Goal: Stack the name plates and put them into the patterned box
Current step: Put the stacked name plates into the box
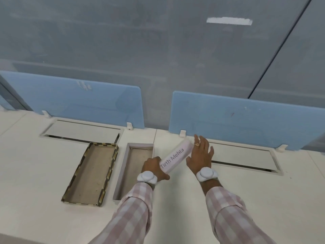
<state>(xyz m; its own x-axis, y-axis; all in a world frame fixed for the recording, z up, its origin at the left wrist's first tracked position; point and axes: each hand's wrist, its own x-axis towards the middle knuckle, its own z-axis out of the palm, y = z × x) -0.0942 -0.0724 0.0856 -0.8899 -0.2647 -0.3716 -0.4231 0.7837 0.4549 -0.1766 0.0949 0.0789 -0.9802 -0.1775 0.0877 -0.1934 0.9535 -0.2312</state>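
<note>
A stack of pale pink name plates (pixel 176 157), the top one printed with a name, is held slanted above the desk. My left hand (pixel 153 166) grips its near end. My right hand (pixel 201 154) rests against its far right side with fingers spread, a ring on one finger. Left of the stack lies a plain pale box tray (pixel 123 166), open and holding nothing visible; my left wrist covers its right rim. Further left lies the patterned box (pixel 77 171) with a gold-and-dark striped rim, also open, with nothing inside it.
Two blue divider panels (pixel 79 101) (pixel 246 120) stand along the desk's far edge, a gap between them. Two recessed cable hatches (pixel 82 131) (pixel 246 159) are set in the white desk (pixel 44 222). Frosted glass rises behind.
</note>
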